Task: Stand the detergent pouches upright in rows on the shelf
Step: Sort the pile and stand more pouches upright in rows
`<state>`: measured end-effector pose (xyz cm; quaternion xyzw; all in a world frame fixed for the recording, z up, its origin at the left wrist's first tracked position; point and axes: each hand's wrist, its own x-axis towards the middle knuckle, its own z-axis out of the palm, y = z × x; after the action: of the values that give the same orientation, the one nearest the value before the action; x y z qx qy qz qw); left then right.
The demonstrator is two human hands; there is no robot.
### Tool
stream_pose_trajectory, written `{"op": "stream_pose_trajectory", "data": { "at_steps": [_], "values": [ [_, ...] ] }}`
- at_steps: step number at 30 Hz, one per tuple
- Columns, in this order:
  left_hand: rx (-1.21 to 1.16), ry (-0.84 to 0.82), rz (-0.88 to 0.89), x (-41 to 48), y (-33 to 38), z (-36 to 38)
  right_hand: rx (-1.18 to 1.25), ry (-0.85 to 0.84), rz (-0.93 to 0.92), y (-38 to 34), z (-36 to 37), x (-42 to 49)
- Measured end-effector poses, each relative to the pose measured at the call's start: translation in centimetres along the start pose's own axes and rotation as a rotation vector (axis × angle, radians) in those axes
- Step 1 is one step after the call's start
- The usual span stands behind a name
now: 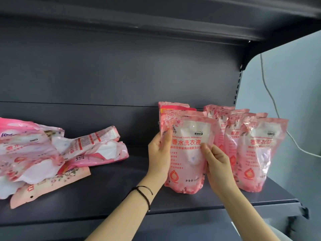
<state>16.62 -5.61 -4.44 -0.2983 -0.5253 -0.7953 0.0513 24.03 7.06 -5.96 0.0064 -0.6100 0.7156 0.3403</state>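
A pink detergent pouch [188, 153] stands upright on the dark shelf [173, 204] near its front edge. My left hand [159, 153] grips its left side and my right hand [217, 164] holds its right side. Two more pouches stand directly behind it, mostly hidden. To the right, a row of several upright pouches [255, 153] runs front to back. At the far left lies a loose heap of pouches [43, 153], flat and overlapping.
The shelf's back panel [121, 75] and the upper shelf [156, 18] enclose the space. A slotted upright [237, 87] marks the right end. A white cable [271, 101] hangs on the wall beyond. Bare shelf lies between the heap and the standing pouches.
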Motion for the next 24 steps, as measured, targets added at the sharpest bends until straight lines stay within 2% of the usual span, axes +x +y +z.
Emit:
{"op": "stream_pose_trajectory", "data": {
  "at_steps": [6,12,20,22,24],
  "values": [
    [0.133,-0.083,0.042,-1.5,-0.4,-1.3,-0.119,-0.046,-0.059,1.0,-1.4,-1.1],
    [0.546,-0.254,-0.137,-5.2,-2.9,-4.3,-0.332,-0.116,-0.045,2.7,-3.1,-2.1],
    [0.678,-0.213,-0.131,-4.9,-4.0,-2.7,-0.442,-0.094,-0.131,3.4,-4.1,-1.0],
    [0.729,-0.253,-0.13,-4.4,-3.7,-3.0,-0.556,-0.104,-0.133,3.1,-4.4,-0.9],
    [0.808,-0.328,-0.122,-3.5,-2.9,-3.7,-0.769,-0.121,-0.152,2.3,-4.6,-0.7]
  ]
}}
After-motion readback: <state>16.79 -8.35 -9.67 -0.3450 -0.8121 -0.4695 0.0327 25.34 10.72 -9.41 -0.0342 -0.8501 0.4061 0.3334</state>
